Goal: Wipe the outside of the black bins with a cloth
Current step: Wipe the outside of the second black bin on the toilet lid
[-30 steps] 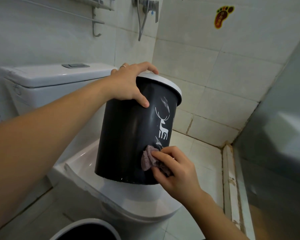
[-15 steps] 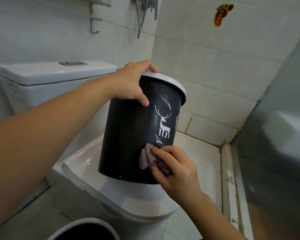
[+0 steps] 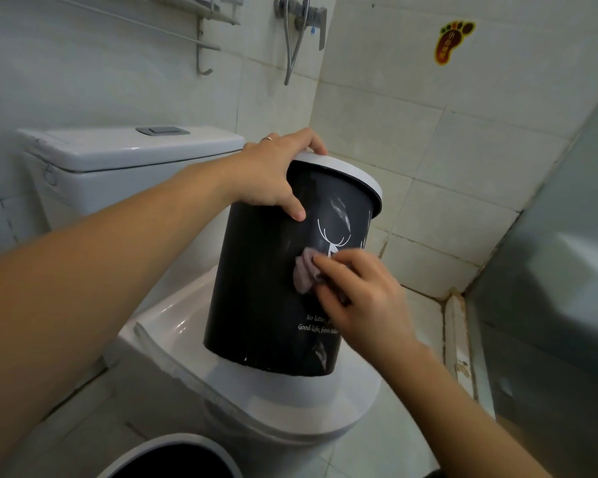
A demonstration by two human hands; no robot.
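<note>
Sliding pinkish cloth (image 3: pixel 304 276) upward over deer print on tilted black bin (image 3: pixel 263 291) atop closed toilet lid (image 3: pixel 290 405), right hand (image 3: pixel 363 294) pinching cloth, left hand (image 3: pixel 273 174) gripping white rim; lower wall now wiped.

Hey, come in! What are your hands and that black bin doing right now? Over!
Left hand grips the rim of the black bin on the toilet lid. Right hand presses cloth on the deer print. Nothing blocking.

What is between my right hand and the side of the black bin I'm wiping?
Only the cloth. The right hand presses it against the black bin, over the white deer print. Nothing else visible stands between them; the left hand grips the rim higher up.
</note>
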